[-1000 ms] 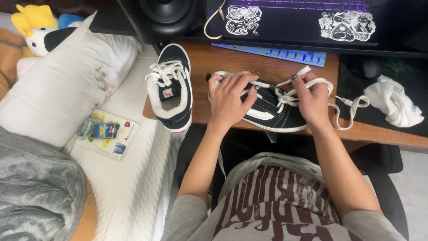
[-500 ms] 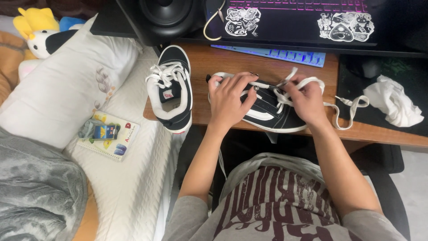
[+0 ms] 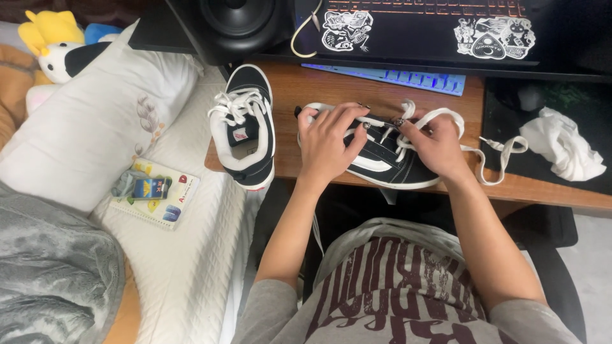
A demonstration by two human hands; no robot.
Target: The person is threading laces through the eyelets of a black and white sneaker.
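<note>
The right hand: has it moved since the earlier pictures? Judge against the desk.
Yes, slightly. The right hand has shifted left along the desk, toward the left hand, drawing the white lace with it over the black shoe.

The right hand (image 3: 430, 143) has drawn the white lace (image 3: 446, 118) tighter
</note>
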